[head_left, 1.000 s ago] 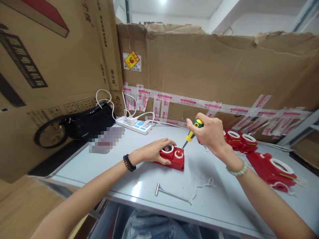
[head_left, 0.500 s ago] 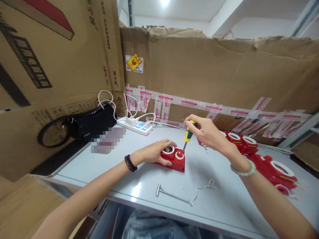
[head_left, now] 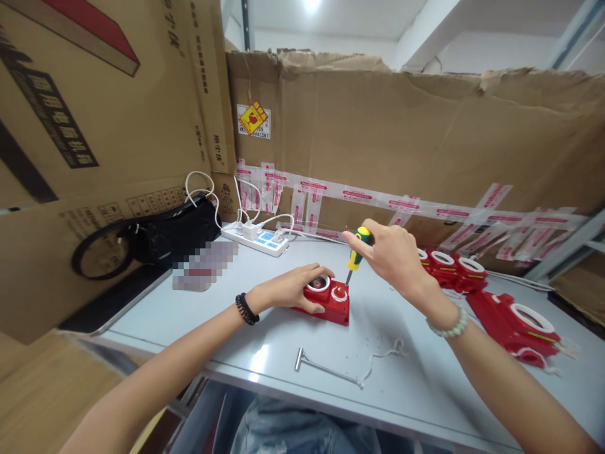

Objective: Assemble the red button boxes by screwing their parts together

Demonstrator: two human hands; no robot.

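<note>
A red box-shaped device with a white ring and a round red part on top lies on the grey table. Around its left end, my left hand has its fingers wrapped, pressing it to the table. My right hand grips the green and yellow handle of a screwdriver. The screwdriver leans slightly, its tip at the far right corner of the device. Nearer the front edge lies a metal T-shaped tool beside a white string.
More red devices with white rings stand at the right. A white power strip with cables sits at the back, beside a black bag and a blurred flat object. Cardboard walls in the table.
My right hand has turned around the screwdriver handle, its wrist shifting a little left, and the thumb now points outward. My left hand keeps its hold on the device.
</note>
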